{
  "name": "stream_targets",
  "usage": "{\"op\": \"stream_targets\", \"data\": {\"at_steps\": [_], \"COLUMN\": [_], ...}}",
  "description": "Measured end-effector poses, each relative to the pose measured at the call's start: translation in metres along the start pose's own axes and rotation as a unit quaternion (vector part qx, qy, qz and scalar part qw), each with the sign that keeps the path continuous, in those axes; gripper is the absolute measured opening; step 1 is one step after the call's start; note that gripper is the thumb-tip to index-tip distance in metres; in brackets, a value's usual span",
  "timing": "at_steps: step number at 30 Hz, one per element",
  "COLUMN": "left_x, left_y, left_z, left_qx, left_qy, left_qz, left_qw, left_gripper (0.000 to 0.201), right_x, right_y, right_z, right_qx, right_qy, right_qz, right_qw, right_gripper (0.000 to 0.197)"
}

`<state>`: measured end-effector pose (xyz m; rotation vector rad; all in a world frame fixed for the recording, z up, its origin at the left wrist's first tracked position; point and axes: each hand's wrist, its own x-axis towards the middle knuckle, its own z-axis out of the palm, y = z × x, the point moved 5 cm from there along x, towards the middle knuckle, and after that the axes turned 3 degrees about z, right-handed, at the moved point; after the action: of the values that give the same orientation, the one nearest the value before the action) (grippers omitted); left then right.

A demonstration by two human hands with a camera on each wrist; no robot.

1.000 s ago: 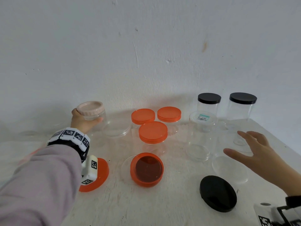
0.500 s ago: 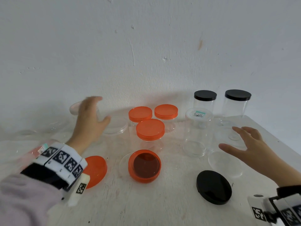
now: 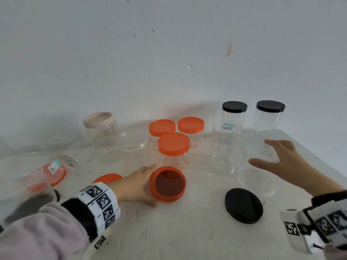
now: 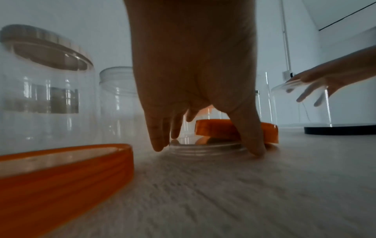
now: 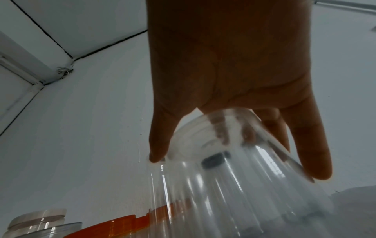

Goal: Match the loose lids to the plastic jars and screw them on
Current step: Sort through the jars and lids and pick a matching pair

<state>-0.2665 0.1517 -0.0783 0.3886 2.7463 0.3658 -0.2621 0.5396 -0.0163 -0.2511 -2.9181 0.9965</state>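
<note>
Gripping the upturned orange lid (image 3: 170, 183) at its near-left rim, the left hand (image 3: 136, 184) has thumb and fingers curled round it; the lid sits tilted on a clear jar rim (image 4: 203, 149) lying on the table (image 3: 187, 231). A second orange lid (image 3: 107, 178) lies just behind the left wrist. Fingers spread, the right hand (image 3: 285, 164) rests on the upturned clear jar (image 3: 257, 177) at the right; a firm grip cannot be confirmed. The black lid (image 3: 243, 205) lies loose between both hands, nearer the right. Capped orange jars (image 3: 173, 144) stand just behind the gripped lid. Bare tabletop lies toward the near edge.
</note>
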Motion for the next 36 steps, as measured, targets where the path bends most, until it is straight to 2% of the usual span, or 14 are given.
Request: {"op": "stream_targets", "data": {"at_steps": [7,13,19,22,25,27,29,33,36], "left_x": [0.003,-0.007,-0.031,-0.043,-0.056,-0.064,-0.071,-0.08,-0.085], "left_y": [-0.004,-0.013,-0.029,-0.037,-0.044,-0.047,-0.049,-0.047,-0.043], "left_z": [0.001,-0.005,-0.026,-0.037,-0.048,-0.055,-0.06,-0.064,-0.064], "left_qx": [-0.007,0.042,0.092,0.095,0.067,0.038,0.005,-0.081,-0.155], "left_qy": [-0.002,0.014,0.045,0.064,0.08,0.09,0.098,0.119,0.14], "left_qz": [-0.031,-0.072,-0.103,-0.121,-0.127,-0.128,-0.127,-0.109,-0.098], "left_qw": [0.999,0.996,0.989,0.986,0.986,0.987,0.987,0.984,0.973], "left_gripper": [0.127,0.124,0.125,0.124,0.127,0.13,0.134,0.133,0.141], "right_x": [-0.005,-0.027,-0.046,-0.046,-0.044,-0.045,-0.047,-0.045,-0.047], "right_y": [-0.009,-0.021,-0.042,-0.048,-0.053,-0.055,-0.059,-0.066,-0.068], "right_z": [-0.01,-0.024,-0.023,-0.011,0.007,0.021,0.033,0.053,0.065], "right_qx": [-0.027,-0.063,0.038,0.108,0.213,0.279,0.329,0.389,0.405], "right_qy": [-0.008,0.013,-0.043,-0.083,-0.158,-0.223,-0.269,-0.285,-0.298], "right_qz": [0.015,-0.002,-0.032,-0.037,-0.027,-0.009,0.002,0.027,0.059], "right_qw": [0.999,0.998,0.998,0.99,0.964,0.934,0.905,0.876,0.863], "right_gripper": [0.115,0.121,0.109,0.093,0.084,0.09,0.085,0.074,0.069]}}
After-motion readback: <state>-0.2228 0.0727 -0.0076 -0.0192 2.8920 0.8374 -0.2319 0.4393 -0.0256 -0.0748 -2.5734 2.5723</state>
